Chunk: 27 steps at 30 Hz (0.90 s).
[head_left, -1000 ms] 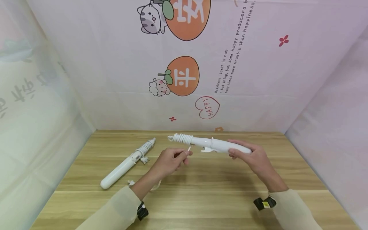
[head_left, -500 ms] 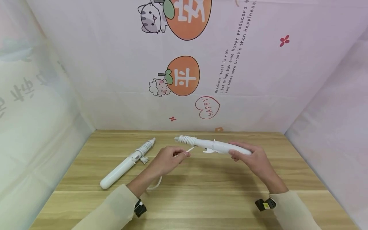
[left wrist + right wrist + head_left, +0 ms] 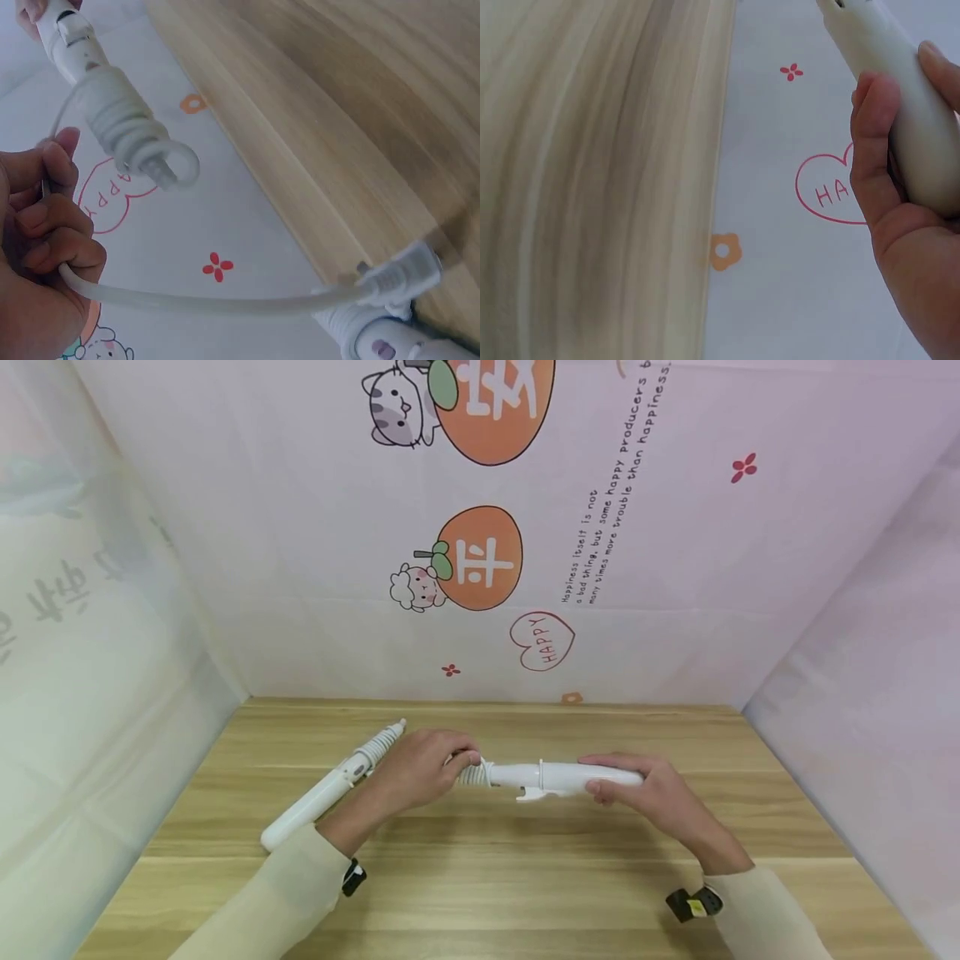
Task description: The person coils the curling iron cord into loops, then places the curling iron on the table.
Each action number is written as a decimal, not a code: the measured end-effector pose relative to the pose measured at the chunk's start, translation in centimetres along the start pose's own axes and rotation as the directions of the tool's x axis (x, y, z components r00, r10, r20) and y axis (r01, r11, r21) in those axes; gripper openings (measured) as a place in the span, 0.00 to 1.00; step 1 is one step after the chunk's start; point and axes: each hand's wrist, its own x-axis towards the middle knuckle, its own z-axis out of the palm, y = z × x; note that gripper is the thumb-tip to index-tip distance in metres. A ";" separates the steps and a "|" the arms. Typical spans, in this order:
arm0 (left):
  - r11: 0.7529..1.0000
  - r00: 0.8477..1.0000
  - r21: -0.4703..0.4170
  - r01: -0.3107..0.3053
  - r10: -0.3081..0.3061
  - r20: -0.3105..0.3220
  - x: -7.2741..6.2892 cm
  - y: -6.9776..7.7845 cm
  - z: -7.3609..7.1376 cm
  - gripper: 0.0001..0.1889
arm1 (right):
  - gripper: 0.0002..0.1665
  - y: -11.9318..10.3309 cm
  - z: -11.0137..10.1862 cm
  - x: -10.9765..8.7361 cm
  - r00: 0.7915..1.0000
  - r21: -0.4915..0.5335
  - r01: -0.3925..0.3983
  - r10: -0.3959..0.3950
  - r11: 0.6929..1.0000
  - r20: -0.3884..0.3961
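My right hand (image 3: 652,789) grips the thick smooth end of a white curling iron (image 3: 566,778), held level above the table. Its cord is coiled around the narrower end (image 3: 124,120), and a small lever (image 3: 536,793) sticks out underneath. My left hand (image 3: 423,768) is at the coiled end and pinches the free cord (image 3: 210,306) in curled fingers. The left wrist view shows that cord running from the coil through the fingers to a white plug (image 3: 409,277) dangling beyond. In the right wrist view, fingers and thumb wrap the smooth body (image 3: 922,127).
A second white curling iron (image 3: 303,814), its cord coiled too, lies slantwise on the wooden table (image 3: 525,893) at the left, partly behind the left arm. A printed cloth (image 3: 637,652) hangs at the back, and pale cloths stand at both sides.
The held curling iron has come lower and closer to level. My left hand has moved slightly up and left, carrying the cord to the coil, and now overlaps the coiled end.
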 end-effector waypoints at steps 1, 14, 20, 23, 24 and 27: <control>1.000 1.000 0.009 -0.023 0.023 -0.003 0.0 -0.1 0.0 0.08 | 0.23 0.1 0.0 -0.1 1.000 0.010 0.002 -0.002 1.000 0.008; 0.978 0.985 -0.171 -0.122 0.141 0.104 0.3 -0.8 -0.9 0.08 | 0.20 0.4 -0.5 -1.1 0.993 0.143 0.079 -0.090 0.987 0.072; 0.901 0.970 -0.429 -0.059 0.153 0.187 0.5 -1.2 -0.9 0.08 | 0.19 0.4 -0.8 -1.4 0.983 0.192 0.143 -0.162 0.971 0.085; 0.851 0.963 -0.522 -0.059 0.185 0.194 0.6 -1.6 -0.5 0.09 | 0.20 0.4 -0.9 -1.5 0.977 0.222 0.174 -0.197 0.959 0.086; 0.831 0.963 -0.553 -0.056 0.192 0.191 0.6 -1.7 -0.3 0.09 | 0.21 0.4 -0.9 -1.5 0.975 0.230 0.183 -0.207 0.956 0.085; 0.764 0.966 -0.643 -0.049 0.200 0.164 0.6 -2.1 0.7 0.12 | 0.22 0.3 -1.0 -1.5 0.971 0.256 0.198 -0.224 0.946 0.079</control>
